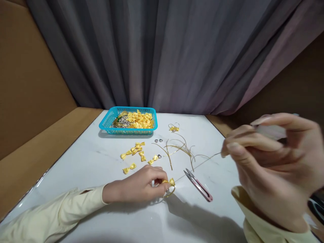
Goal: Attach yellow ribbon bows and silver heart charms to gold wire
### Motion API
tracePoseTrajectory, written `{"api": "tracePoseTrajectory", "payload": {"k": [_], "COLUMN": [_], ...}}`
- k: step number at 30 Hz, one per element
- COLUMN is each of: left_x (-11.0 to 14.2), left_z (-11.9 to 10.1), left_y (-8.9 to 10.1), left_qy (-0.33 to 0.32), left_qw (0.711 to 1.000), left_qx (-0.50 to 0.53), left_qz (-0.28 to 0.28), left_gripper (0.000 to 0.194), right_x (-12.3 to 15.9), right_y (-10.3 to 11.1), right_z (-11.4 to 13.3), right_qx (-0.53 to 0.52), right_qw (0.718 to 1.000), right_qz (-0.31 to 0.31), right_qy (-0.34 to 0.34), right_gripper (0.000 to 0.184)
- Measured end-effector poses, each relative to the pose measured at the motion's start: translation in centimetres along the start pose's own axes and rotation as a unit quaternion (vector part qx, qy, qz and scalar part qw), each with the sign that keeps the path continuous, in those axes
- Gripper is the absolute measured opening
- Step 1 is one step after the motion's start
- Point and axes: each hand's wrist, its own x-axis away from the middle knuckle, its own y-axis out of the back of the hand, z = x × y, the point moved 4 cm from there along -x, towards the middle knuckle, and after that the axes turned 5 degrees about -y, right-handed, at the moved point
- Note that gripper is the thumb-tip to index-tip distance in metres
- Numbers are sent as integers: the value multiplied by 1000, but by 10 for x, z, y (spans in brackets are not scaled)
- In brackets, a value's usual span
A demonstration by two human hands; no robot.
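Low over the white table, my left hand (149, 184) pinches a small yellow ribbon bow (172, 182), with a loop of gold cord (173, 193) below it. From the bow a thin cord (199, 165) runs taut up to the right. Its far end is pinched between the thumb and fingers of my right hand (273, 162), which is raised close to the camera. Under that line lie thread snips (198, 185) with pinkish handles, their blades apart. More yellow bows (129, 168) are scattered left of my left hand, one beside a silver bead (159, 156).
A blue basket (108, 130) at the back holds yellow bows, silver pieces and gold cords. Loose gold cords (181, 148) lie mid-table, near two silver beads (158, 140) and a bow with looped cord (174, 128). Grey curtain (157, 57) hangs behind; brown panels stand at both sides.
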Motion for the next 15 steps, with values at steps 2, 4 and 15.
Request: {"api": "tracePoseTrajectory", "payload": {"k": [2, 4, 15], "left_x": [-1, -1, 1], "left_z": [3, 5, -3], "left_y": [-1, -1, 3], "left_qy": [5, 5, 11], "left_qw": [1000, 1000, 994], "left_qx": [-2, 0, 104], "left_qz": [2, 3, 35], "left_gripper": [23, 23, 27], "right_x": [-1, -1, -18], "right_y": [6, 9, 2], "right_z": [2, 3, -40], "right_qx": [19, 42, 114], "right_qw": [999, 997, 989], "right_qz": [-42, -54, 17], "right_qy": [15, 33, -89], "right_gripper": [34, 35, 32]}}
